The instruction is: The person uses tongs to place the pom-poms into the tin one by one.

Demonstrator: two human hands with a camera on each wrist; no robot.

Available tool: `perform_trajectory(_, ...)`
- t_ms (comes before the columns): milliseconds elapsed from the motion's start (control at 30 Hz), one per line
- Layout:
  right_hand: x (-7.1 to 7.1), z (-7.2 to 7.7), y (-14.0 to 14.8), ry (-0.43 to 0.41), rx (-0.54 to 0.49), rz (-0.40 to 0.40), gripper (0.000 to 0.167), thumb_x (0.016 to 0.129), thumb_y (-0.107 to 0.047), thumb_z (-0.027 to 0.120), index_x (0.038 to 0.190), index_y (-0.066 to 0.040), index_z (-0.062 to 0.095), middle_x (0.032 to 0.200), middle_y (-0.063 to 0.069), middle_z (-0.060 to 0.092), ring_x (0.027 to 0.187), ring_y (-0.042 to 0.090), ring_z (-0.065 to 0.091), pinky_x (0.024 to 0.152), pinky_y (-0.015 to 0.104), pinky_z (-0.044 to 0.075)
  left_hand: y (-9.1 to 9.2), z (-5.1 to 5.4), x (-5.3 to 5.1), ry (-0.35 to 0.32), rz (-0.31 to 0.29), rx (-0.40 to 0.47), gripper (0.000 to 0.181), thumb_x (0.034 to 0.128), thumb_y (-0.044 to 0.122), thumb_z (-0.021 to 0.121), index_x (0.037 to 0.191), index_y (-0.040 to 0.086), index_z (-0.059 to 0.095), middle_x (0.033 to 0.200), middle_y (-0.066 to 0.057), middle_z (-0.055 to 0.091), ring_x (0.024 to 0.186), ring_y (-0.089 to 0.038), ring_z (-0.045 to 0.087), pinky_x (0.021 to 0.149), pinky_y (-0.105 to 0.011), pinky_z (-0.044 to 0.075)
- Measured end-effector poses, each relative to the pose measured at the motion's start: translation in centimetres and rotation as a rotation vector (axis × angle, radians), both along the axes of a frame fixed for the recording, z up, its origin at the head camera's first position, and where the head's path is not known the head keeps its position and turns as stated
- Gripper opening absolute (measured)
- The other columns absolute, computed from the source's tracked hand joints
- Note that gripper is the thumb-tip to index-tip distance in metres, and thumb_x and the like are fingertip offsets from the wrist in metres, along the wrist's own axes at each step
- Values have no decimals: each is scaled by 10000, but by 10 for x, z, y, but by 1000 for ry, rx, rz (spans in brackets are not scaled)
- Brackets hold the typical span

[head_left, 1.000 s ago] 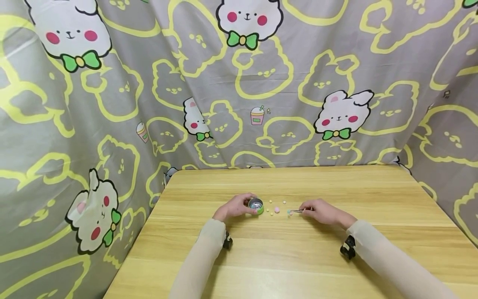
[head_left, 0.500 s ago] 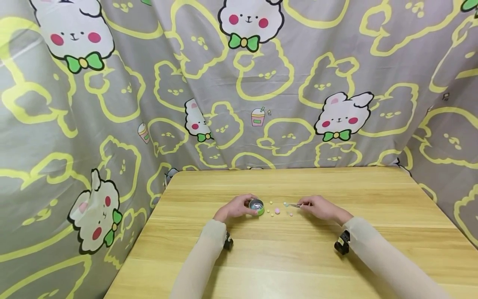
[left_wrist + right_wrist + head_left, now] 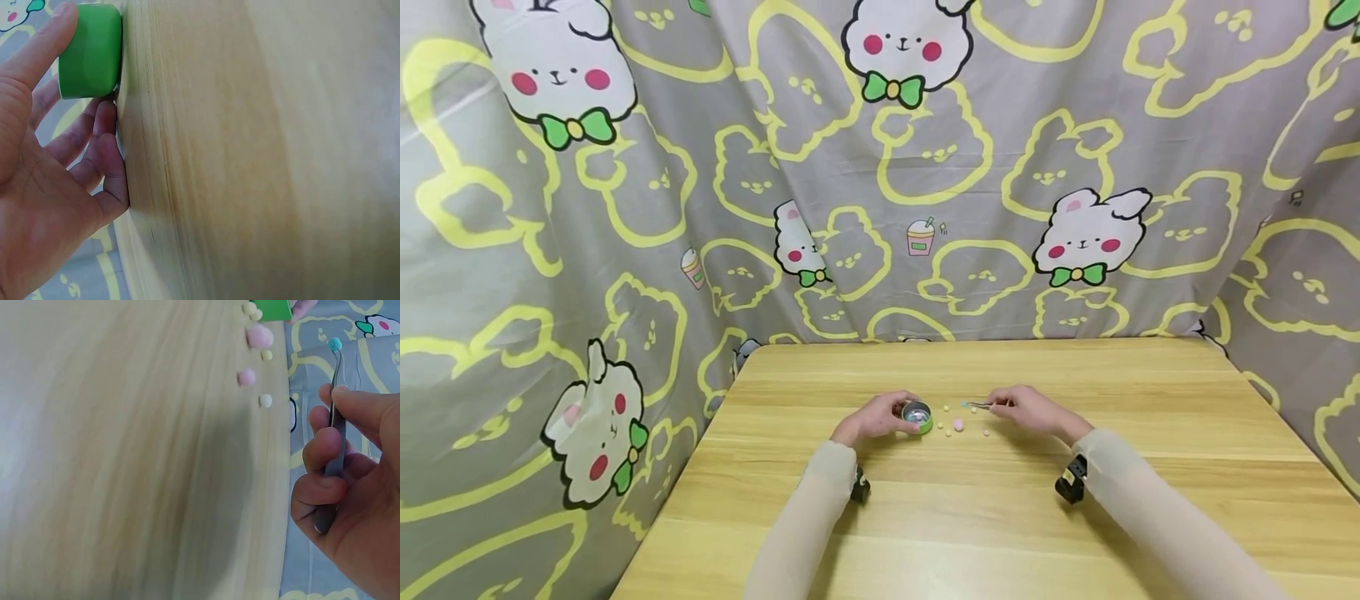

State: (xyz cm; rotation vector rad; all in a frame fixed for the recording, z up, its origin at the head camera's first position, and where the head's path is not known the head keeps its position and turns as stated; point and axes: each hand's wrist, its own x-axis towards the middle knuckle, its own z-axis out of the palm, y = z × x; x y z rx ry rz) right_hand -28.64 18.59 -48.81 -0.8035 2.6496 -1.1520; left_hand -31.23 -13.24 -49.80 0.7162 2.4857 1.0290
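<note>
My left hand [image 3: 880,416] holds a small round green tin [image 3: 924,427] by its side on the table. The tin's open top faces up, with small pale and coloured bits inside, too small to make out. In the left wrist view, thumb and fingers stand around the green tin [image 3: 92,53]. My right hand [image 3: 1033,409] pinches metal tweezers [image 3: 336,440] with bent tips. Between those tips is a small turquoise pompom [image 3: 335,344], raised above the table. Beneath and beside it lie a large pink pompom [image 3: 259,337], a smaller pink pompom [image 3: 247,377] and a white pompom [image 3: 265,400].
Several small yellow pompoms [image 3: 267,355] lie between the tin and the right hand. The wooden table [image 3: 955,517] ends at the back against a grey patterned curtain [image 3: 850,167], which also hangs along the left and right sides.
The right hand has moved back and to the left with the tweezers, lifting the turquoise pompom away from the spot by the small pink pompom. The left hand keeps its hold on the tin.
</note>
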Motion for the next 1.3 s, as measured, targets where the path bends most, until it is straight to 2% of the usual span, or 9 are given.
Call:
perform_trajectory(267,-5,8,-19,-8,-6,18,199,962,-122,545,1092,-37,668,842,138,610,613,112,425,550,250,358,0,-3,0,-9,12,-6,506,830,266,748,1290,184,555,1065,52,590,941,-107,540,827,-296,435)
perform_trajectory(467,-9,14,-32,-23,-31,40,202,963,-115,539,1099,-32,664,832,162,601,557,93,421,502,235,354,0,-2,-1,-12,8,-6,507,834,267,745,1293,172,552,1068,40,589,947,-111,543,831,-301,438)
perform_trajectory(600,-12,16,-40,-19,-28,48,202,961,-112,541,1088,-21,668,828,154,600,570,105,427,521,252,364,0,-1,-1,-10,9,-8,506,834,271,744,1292,177,552,1066,34,591,947,-112,542,820,-298,441)
perform_trajectory(833,-18,13,-51,64,-5,101,197,940,-95,556,1069,-4,674,914,128,661,728,93,521,657,274,439,0,-1,-1,-19,15,-4,493,834,271,745,1283,187,561,1047,38,600,926,-112,545,793,-297,444)
perform_trajectory(1033,-23,13,-57,54,27,131,193,947,-89,546,1063,-3,674,936,144,668,734,100,535,658,283,450,0,-3,-3,-27,20,3,489,827,285,750,1273,202,567,1037,51,599,932,-111,551,810,-304,442)
perform_trajectory(1300,-25,15,-68,88,67,164,184,940,-80,557,1040,7,684,960,129,679,791,115,566,716,313,455,0,-3,-2,-28,18,3,488,831,286,746,1276,209,563,1048,49,599,936,-118,550,813,-311,441)
